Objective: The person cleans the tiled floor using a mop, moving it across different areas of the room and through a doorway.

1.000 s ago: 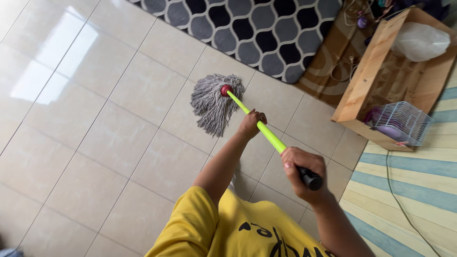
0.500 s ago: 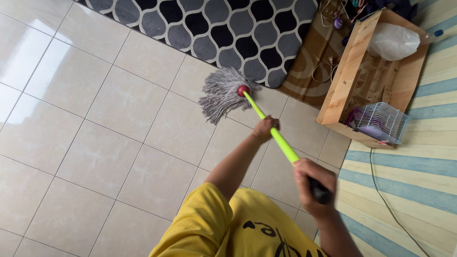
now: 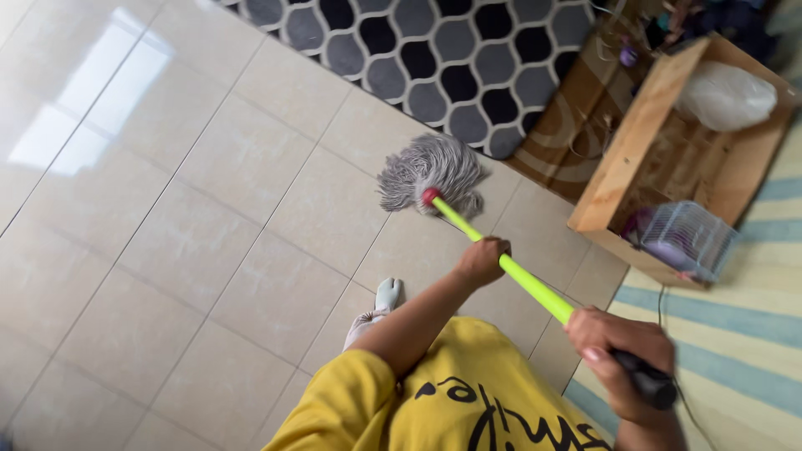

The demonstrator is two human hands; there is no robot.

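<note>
- Your mop [image 3: 468,213] sits on the tiled floor [image 3: 192,242], and its gray string head [image 3: 430,171] lies just beside the edge of the black and gray patterned rug [image 3: 451,58].
- To the left of the mop there is lots of bare shiny tile with room to move.
- To the right it is crowded. A wooden box [image 3: 635,142] sits near the mop head, with a small white wire cage [image 3: 689,238] at its near corner and a white plastic bag [image 3: 725,93] inside it.
- A striped blue and yellow mat [image 3: 743,334] lies by your right side.
- The mop has a bright green pole, a red cap where the strings join, and a black grip at the top end.
- The strings are spread flat and fan out toward the rug.
- The pole is long and slanted. It runs from the mop head at the upper left down to your right hand at the lower right.
- Your left hand [image 3: 483,260] is wrapped around the middle of the green pole.
- Your right hand [image 3: 622,355] is closed tight around the black grip.
- Your foot in a light sock [image 3: 376,307] stands on the tile just below your left arm.
</note>
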